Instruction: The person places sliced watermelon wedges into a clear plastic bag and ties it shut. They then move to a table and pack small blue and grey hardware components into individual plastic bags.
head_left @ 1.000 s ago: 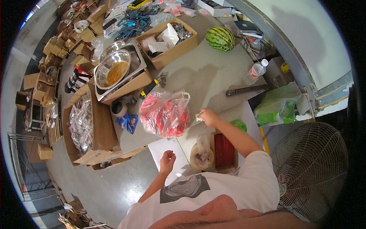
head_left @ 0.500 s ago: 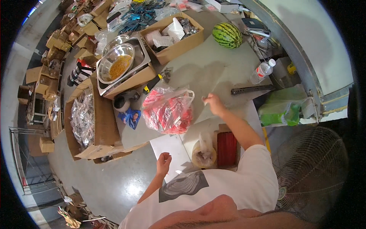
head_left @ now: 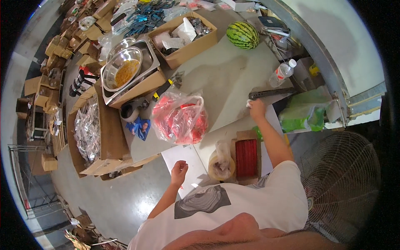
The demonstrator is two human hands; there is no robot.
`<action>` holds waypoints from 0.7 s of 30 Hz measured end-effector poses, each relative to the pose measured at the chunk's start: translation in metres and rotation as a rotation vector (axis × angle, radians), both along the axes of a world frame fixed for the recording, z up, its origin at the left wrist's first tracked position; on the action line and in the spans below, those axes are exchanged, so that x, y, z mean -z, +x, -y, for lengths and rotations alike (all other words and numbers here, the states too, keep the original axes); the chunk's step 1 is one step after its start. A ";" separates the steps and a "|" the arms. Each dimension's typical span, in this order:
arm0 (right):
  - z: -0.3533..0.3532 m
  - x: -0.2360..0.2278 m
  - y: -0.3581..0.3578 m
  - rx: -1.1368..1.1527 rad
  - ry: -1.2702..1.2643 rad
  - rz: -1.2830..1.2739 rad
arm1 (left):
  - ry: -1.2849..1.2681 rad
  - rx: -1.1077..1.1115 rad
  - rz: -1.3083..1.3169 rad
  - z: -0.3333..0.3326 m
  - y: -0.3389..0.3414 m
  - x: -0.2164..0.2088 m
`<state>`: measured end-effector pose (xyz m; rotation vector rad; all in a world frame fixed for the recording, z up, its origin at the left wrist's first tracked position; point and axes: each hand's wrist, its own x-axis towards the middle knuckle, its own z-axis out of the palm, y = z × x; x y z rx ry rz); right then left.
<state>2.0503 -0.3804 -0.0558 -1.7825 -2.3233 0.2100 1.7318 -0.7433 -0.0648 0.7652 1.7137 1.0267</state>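
Note:
My right hand [head_left: 257, 109] is closed on a small crumpled white piece, like tissue [head_left: 248, 103], over the table's right part. Just beyond it lies a long dark perforated metal bar [head_left: 271, 93]. My left hand [head_left: 179, 171], its fingers curled in, hovers over a white sheet [head_left: 183, 156] by the table's near edge; what it holds, if anything, is hidden. Between and beyond my hands sits a clear plastic bag of red packets [head_left: 180, 118]. Closer to me stand a roll of tape [head_left: 221, 166] with clear plastic in its core and an open box of red strips [head_left: 246, 158].
A watermelon [head_left: 243, 35] and a plastic bottle [head_left: 283, 73] stand farther off. To the left are a steel bowl with yellow-orange bits [head_left: 121, 68], a carton of bagged parts [head_left: 114, 133] and a yellow-black cutter [head_left: 162, 90]. A large fan [head_left: 341, 179] stands at right.
My right hand has moved right and slightly toward me, with the white piece now beside the dark bar. The left hand has barely moved. The whole view has shifted slightly.

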 end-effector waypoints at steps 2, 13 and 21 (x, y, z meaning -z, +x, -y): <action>0.018 0.005 -0.017 -0.084 -0.054 -0.005 | 0.017 0.004 0.022 -0.004 0.003 0.000; 0.039 -0.019 -0.099 -0.372 -0.716 -0.657 | 0.072 0.070 -0.033 -0.029 0.022 -0.031; -0.131 0.047 -0.108 0.052 -0.016 -0.597 | -0.043 -0.140 -0.078 0.042 -0.018 -0.003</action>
